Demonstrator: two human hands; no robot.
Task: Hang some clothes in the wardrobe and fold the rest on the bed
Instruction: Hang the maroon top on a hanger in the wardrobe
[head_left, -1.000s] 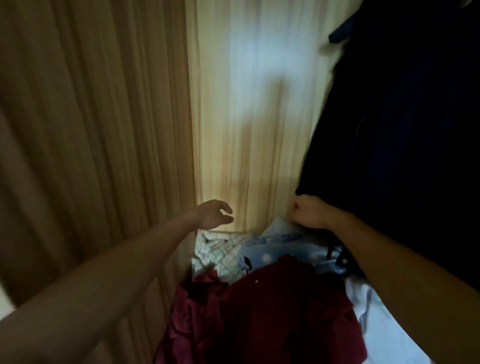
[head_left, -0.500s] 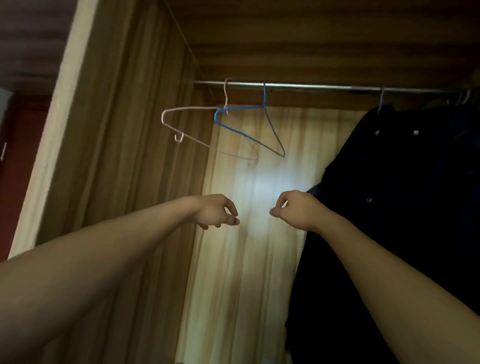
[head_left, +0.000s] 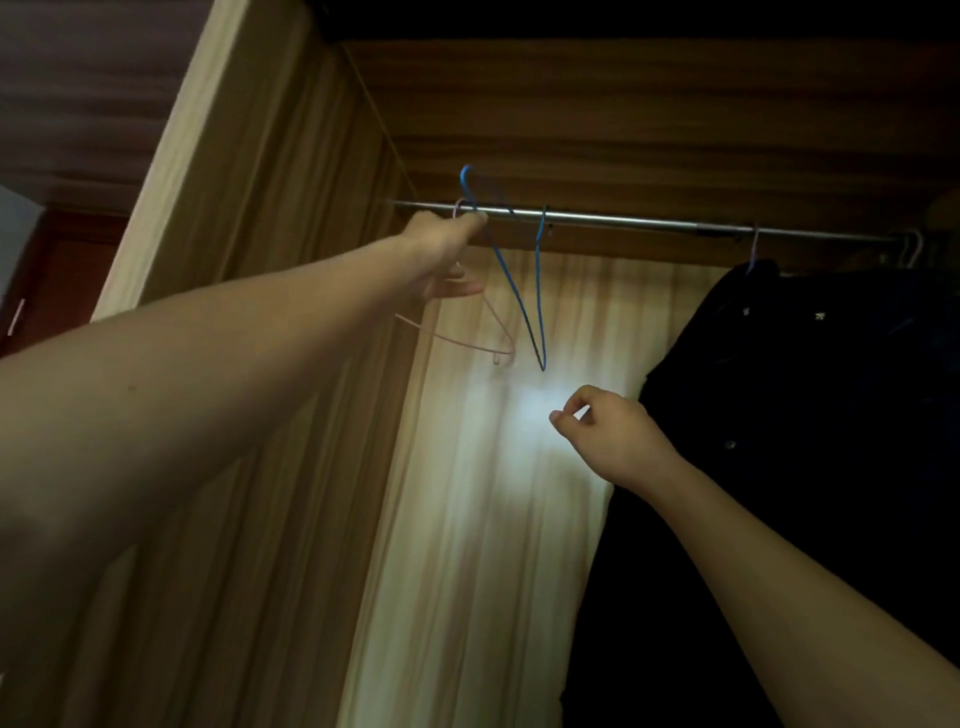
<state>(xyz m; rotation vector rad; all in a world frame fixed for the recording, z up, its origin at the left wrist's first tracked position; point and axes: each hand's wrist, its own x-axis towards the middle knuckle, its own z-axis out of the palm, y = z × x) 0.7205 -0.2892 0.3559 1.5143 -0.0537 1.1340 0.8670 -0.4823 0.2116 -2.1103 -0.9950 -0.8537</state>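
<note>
A blue wire hanger (head_left: 540, 312) hangs tilted at the wardrobe's steel rail (head_left: 649, 223), its hook raised above the bar where the left hand (head_left: 441, 254) grips it. A pink wire hanger (head_left: 452, 340) dangles just beside it. Dark clothes (head_left: 810, 415) hang at the rail's right end.

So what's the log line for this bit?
left hand: grips blue hanger, hook above rail | right hand: loosely curled, empty | dark clothes: hanging
</note>
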